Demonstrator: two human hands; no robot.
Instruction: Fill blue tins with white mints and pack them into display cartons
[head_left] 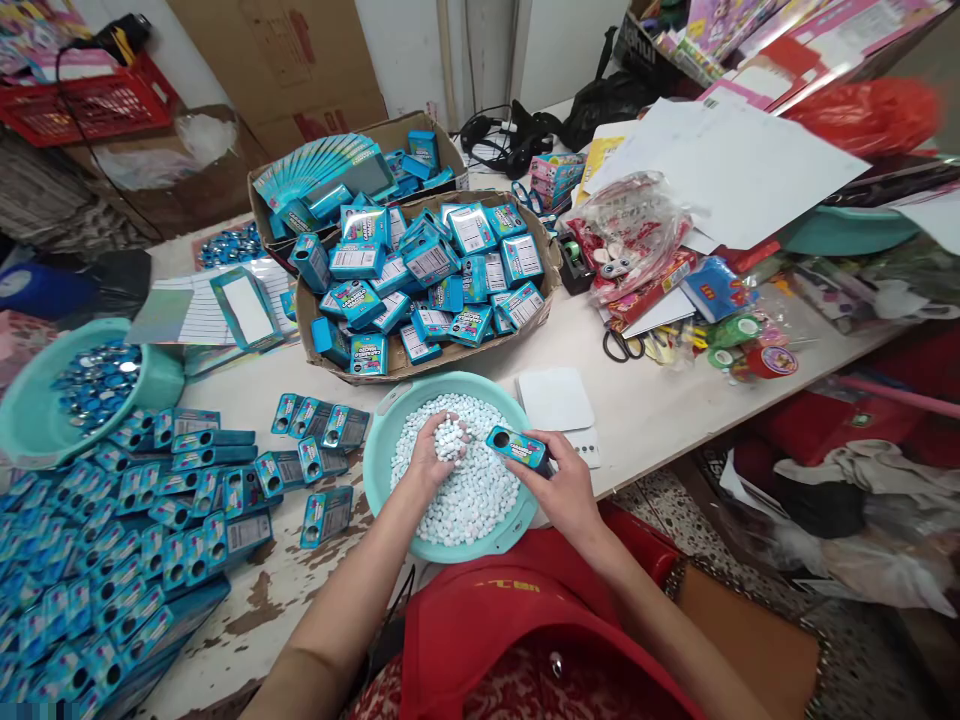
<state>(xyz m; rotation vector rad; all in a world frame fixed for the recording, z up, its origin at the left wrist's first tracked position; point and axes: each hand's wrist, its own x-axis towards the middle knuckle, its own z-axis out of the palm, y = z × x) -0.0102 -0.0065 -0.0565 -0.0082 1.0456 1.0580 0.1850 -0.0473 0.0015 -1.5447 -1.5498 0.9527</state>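
Observation:
A turquoise basin full of small white candies stands in front of me. Over its left half, my left hand is cupped around a heap of the candies, with its fingers curled up. At the basin's right side, my right hand grips a small blue candy box between thumb and fingers. The box is tilted, and a round dark hole shows in the end facing my left hand. A small gap separates the box from the heaped candies.
Many blue boxes with round holes crowd the table's left. Cardboard cartons of blue boxes stand behind the basin. A second turquoise basin holds shiny blue pieces. White pads, scissors and plastic bags lie to the right.

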